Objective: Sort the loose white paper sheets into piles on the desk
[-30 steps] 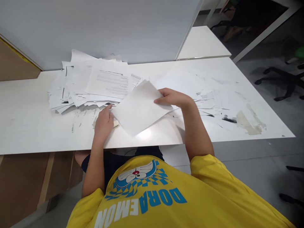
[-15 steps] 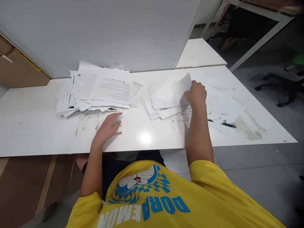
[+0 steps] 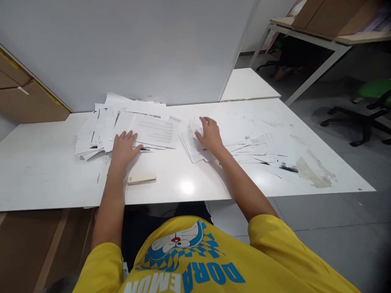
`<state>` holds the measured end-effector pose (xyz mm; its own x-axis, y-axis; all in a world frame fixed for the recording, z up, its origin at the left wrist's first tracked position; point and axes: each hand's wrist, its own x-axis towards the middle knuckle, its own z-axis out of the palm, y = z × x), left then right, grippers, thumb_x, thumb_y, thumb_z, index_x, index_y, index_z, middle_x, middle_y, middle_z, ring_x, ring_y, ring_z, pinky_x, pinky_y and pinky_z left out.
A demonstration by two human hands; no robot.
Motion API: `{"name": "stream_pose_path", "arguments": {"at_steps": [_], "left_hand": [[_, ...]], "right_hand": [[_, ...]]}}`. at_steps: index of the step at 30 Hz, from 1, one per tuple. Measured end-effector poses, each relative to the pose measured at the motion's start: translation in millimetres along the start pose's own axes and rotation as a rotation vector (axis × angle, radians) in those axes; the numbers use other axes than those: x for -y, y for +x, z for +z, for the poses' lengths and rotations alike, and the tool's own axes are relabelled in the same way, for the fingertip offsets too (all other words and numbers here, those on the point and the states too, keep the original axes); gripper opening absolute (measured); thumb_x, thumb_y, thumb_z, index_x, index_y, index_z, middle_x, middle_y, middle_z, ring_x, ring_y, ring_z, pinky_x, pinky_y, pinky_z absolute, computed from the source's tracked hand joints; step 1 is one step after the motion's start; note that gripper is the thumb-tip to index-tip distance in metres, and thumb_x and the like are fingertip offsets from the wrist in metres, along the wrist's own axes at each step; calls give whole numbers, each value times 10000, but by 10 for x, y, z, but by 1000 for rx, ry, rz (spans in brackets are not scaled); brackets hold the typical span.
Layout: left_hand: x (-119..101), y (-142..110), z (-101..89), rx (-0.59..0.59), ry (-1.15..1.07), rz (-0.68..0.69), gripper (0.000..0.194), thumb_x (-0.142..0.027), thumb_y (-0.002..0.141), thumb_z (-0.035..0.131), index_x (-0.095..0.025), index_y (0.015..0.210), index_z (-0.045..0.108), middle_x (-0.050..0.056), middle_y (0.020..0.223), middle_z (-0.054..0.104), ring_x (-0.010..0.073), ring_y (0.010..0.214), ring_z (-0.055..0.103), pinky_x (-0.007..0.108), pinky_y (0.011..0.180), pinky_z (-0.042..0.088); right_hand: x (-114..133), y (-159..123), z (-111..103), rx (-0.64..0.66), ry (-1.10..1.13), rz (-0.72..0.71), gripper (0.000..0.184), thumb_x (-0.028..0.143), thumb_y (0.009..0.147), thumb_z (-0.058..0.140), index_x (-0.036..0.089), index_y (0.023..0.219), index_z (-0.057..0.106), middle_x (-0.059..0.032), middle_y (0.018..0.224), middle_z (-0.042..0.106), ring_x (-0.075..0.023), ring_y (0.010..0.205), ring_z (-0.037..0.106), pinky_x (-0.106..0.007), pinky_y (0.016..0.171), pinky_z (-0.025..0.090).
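My left hand [image 3: 124, 148] lies with spread fingers on the front edge of a thick, untidy pile of printed papers [image 3: 152, 128] at the left. Just above a smaller paper stack [image 3: 187, 146] in the middle is my right hand [image 3: 210, 136], its fingers apart and no sheet visibly gripped. That hand covers part of the stack. More loose papers [image 3: 259, 148] spread out to the right of it. A slim cream object [image 3: 142, 179], stapler-like in shape, rests on the table below the left hand.
The white table [image 3: 183, 191] meets a grey partition [image 3: 137, 49] behind the papers. Cardboard boxes [image 3: 33, 101] stand at the far left. At the right are a wheeled chair base [image 3: 357, 126] and another desk [image 3: 305, 30] bearing a box.
My right hand has moved left and let go of the sheet it was lifting. My left hand has moved up and left onto the pile, uncovering the cream object.
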<state>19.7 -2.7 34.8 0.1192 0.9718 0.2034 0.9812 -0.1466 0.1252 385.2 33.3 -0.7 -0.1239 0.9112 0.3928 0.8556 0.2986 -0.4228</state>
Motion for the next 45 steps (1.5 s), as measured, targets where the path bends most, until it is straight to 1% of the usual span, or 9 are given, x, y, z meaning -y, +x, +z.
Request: {"name": "stream_pose_path", "arguments": {"at_steps": [6, 13, 18, 27, 31, 35, 37, 40, 45], "left_hand": [[-112, -134, -43, -23, -61, 150, 418, -366, 962, 437, -197, 1213, 725, 152, 1266, 720, 349, 1237, 595, 534, 1092, 442], [11, -101, 38, -49, -40, 88, 612, -399, 902, 532, -180, 1474, 548, 143, 1607, 467, 354, 1528, 344, 536, 1267, 213], [41, -133, 29, -90, -59, 98, 492, -304, 862, 522, -195, 1315, 682, 153, 1429, 620, 334, 1368, 509, 519, 1221, 314], [-23, -190, -42, -112, -171, 63, 457, -357, 870, 525, -228, 1276, 690, 125, 1392, 629, 312, 1361, 526, 491, 1205, 364], [-68, -239, -80, -126, -308, 16, 505, -400, 878, 545, -231, 1342, 649, 119, 1504, 552, 302, 1391, 526, 471, 1204, 383], [-116, -226, -34, -116, -676, -6, 598, -494, 859, 629, -263, 1411, 602, 93, 1692, 339, 321, 1526, 384, 450, 1182, 426], [-146, -169, 28, -109, -935, -73, 668, -546, 857, 634, -262, 1456, 553, 102, 1708, 305, 329, 1536, 371, 443, 1134, 482], [-176, -60, 134, -135, -1230, -348, 663, -517, 890, 598, -243, 1486, 498, 146, 1652, 402, 327, 1436, 508, 462, 1029, 566], [-147, 23, 254, -120, -1315, -510, 658, -313, 802, 717, -189, 1423, 539, 170, 1344, 656, 284, 1202, 668, 428, 976, 594]], "right_hand": [[222, -106, 188, 204, 106, -116, 596, 328, 921, 541, 121, 1477, 490, -231, 1499, 543, -398, 1395, 473, -593, 1164, 389], [369, -182, 218, 351, 109, -203, 605, 391, 938, 554, 121, 1477, 498, -207, 1530, 537, -380, 1445, 454, -556, 1203, 356], [415, -211, 190, 387, 95, -258, 584, 383, 942, 563, 125, 1462, 506, -203, 1518, 559, -378, 1457, 450, -561, 1216, 332], [439, -199, 165, 420, 84, -267, 593, 394, 940, 595, 139, 1467, 502, -200, 1534, 547, -371, 1453, 459, -563, 1205, 346], [453, -204, 154, 423, 85, -267, 585, 392, 946, 587, 124, 1460, 510, -211, 1532, 546, -373, 1445, 468, -560, 1197, 359], [459, -212, 152, 429, 87, -264, 586, 394, 945, 582, 126, 1461, 515, -211, 1539, 540, -373, 1443, 472, -560, 1195, 366], [456, -215, 158, 423, 89, -260, 592, 401, 945, 581, 127, 1466, 513, -209, 1542, 538, -378, 1442, 472, -567, 1194, 366], [444, -216, 171, 416, 87, -258, 612, 405, 943, 579, 106, 1472, 510, -215, 1544, 534, -380, 1445, 467, -562, 1202, 357], [406, -217, 184, 421, 116, -267, 641, 425, 940, 573, 95, 1485, 504, -204, 1560, 521, -362, 1466, 447, -550, 1253, 283]]}}
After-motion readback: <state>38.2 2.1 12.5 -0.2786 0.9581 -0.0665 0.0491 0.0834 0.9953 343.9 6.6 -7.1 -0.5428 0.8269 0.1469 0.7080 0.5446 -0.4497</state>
